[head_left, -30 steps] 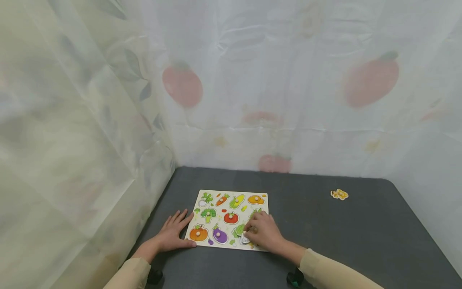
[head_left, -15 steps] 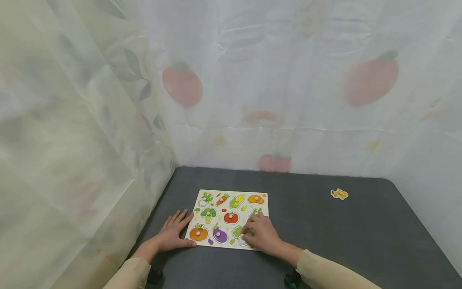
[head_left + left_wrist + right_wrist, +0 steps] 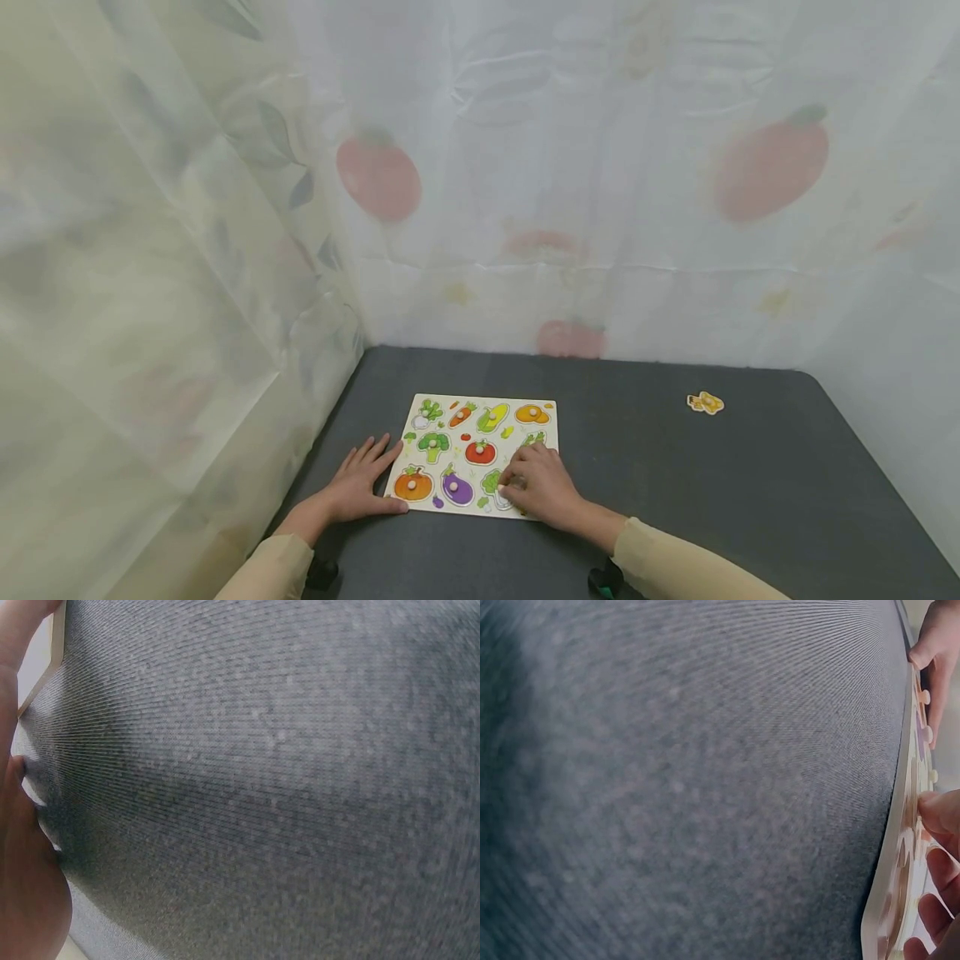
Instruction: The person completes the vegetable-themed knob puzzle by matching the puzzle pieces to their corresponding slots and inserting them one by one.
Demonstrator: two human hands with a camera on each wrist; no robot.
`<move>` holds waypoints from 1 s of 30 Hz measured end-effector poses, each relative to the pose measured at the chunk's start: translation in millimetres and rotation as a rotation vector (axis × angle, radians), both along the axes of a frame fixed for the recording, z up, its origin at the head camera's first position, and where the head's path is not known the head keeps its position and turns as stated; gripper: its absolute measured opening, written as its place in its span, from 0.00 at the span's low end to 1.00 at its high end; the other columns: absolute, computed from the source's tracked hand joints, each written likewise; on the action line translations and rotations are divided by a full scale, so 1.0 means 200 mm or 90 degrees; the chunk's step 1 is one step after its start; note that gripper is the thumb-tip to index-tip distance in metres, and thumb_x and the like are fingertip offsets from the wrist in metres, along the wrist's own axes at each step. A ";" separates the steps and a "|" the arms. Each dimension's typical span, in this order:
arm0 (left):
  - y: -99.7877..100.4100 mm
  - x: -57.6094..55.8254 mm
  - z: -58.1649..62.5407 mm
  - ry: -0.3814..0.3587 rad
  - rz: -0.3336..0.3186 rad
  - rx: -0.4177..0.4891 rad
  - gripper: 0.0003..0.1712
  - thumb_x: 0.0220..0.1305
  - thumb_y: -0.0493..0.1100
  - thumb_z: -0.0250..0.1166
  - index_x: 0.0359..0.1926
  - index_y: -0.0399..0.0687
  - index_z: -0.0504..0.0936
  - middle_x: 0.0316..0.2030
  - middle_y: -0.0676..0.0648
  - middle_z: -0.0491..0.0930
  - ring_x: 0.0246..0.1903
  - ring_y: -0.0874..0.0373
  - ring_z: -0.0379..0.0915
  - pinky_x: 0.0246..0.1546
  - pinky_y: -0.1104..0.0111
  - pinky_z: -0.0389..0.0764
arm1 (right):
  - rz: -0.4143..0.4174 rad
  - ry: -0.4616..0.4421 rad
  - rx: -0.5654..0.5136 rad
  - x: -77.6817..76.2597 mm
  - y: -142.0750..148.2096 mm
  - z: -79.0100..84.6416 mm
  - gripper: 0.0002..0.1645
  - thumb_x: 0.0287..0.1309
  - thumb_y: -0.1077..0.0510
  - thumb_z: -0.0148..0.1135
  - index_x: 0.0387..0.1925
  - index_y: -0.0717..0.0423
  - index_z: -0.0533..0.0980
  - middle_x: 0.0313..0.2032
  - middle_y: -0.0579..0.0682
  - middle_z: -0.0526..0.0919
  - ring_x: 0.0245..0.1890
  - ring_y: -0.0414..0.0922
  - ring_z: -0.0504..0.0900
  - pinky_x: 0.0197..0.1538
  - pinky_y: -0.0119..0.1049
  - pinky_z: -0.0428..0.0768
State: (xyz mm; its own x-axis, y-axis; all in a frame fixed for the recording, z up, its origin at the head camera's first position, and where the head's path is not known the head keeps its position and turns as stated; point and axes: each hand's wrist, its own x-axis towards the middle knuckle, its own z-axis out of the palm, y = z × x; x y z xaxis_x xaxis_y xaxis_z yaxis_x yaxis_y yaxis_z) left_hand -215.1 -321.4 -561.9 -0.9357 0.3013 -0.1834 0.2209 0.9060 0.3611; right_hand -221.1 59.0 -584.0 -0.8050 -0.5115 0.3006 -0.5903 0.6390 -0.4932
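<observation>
A wooden vegetable puzzle board (image 3: 472, 429) lies on the dark table. My left hand (image 3: 356, 485) rests flat at its left edge, fingers spread and thumb touching the lower left corner. Over the lower right part, my right hand (image 3: 546, 487) pinches a green and white cabbage puzzle piece (image 3: 492, 482) with curled fingers. That piece lies about flat at its recess, and the hand partly covers it. Knobbed pieces sit in the board, among them a tomato (image 3: 481, 452), an eggplant (image 3: 457, 490) and a pumpkin (image 3: 412, 484). In the right wrist view, the right thumb (image 3: 939, 813) is beside the board's knobs.
A small yellow and orange puzzle piece, or two overlapping ones (image 3: 706, 403), lies far right on the table (image 3: 637, 442). Patterned curtains (image 3: 480, 167) stand behind and to the left of the table.
The cabbage piece, raised and tilted a second ago, has come down level with the board. My right hand has shifted slightly left with it. My left hand has stayed still.
</observation>
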 end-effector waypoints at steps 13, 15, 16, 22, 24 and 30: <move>0.01 0.01 0.02 0.003 -0.004 0.006 0.66 0.51 0.77 0.70 0.82 0.53 0.54 0.80 0.38 0.46 0.78 0.32 0.35 0.72 0.35 0.36 | -0.001 0.037 -0.006 0.00 0.00 -0.02 0.03 0.53 0.48 0.78 0.31 0.36 0.89 0.32 0.31 0.74 0.41 0.37 0.68 0.46 0.42 0.69; 0.01 0.01 0.02 0.001 -0.003 0.006 0.66 0.51 0.77 0.70 0.82 0.53 0.54 0.80 0.37 0.46 0.78 0.32 0.34 0.72 0.35 0.36 | -0.002 0.030 -0.004 -0.01 0.00 -0.01 0.03 0.53 0.48 0.78 0.31 0.36 0.90 0.33 0.31 0.74 0.41 0.37 0.68 0.46 0.42 0.69; 0.01 0.01 0.02 0.001 -0.003 0.005 0.66 0.51 0.77 0.70 0.82 0.53 0.54 0.80 0.38 0.46 0.78 0.32 0.34 0.72 0.35 0.36 | -0.002 0.025 -0.003 -0.01 0.00 -0.01 0.03 0.53 0.48 0.78 0.31 0.36 0.90 0.33 0.32 0.74 0.40 0.37 0.68 0.45 0.42 0.68; 0.01 0.01 0.02 0.002 -0.003 0.010 0.66 0.51 0.77 0.71 0.82 0.52 0.54 0.80 0.37 0.46 0.78 0.32 0.35 0.72 0.35 0.36 | 0.005 0.005 0.005 -0.02 0.01 0.00 0.03 0.55 0.46 0.77 0.32 0.35 0.90 0.34 0.32 0.75 0.41 0.37 0.68 0.47 0.43 0.69; 0.01 0.01 0.02 0.002 -0.003 0.012 0.66 0.51 0.76 0.71 0.82 0.52 0.54 0.80 0.37 0.46 0.78 0.32 0.35 0.72 0.35 0.36 | 0.009 0.012 0.012 -0.02 0.01 0.00 0.03 0.56 0.46 0.76 0.33 0.35 0.90 0.35 0.32 0.75 0.43 0.38 0.68 0.49 0.45 0.70; 0.01 0.00 0.01 -0.003 0.000 0.017 0.66 0.51 0.77 0.71 0.82 0.53 0.55 0.80 0.38 0.46 0.78 0.33 0.34 0.73 0.36 0.36 | -0.017 0.025 -0.024 -0.06 0.11 0.02 0.06 0.59 0.48 0.74 0.38 0.38 0.90 0.39 0.35 0.78 0.45 0.41 0.70 0.50 0.48 0.70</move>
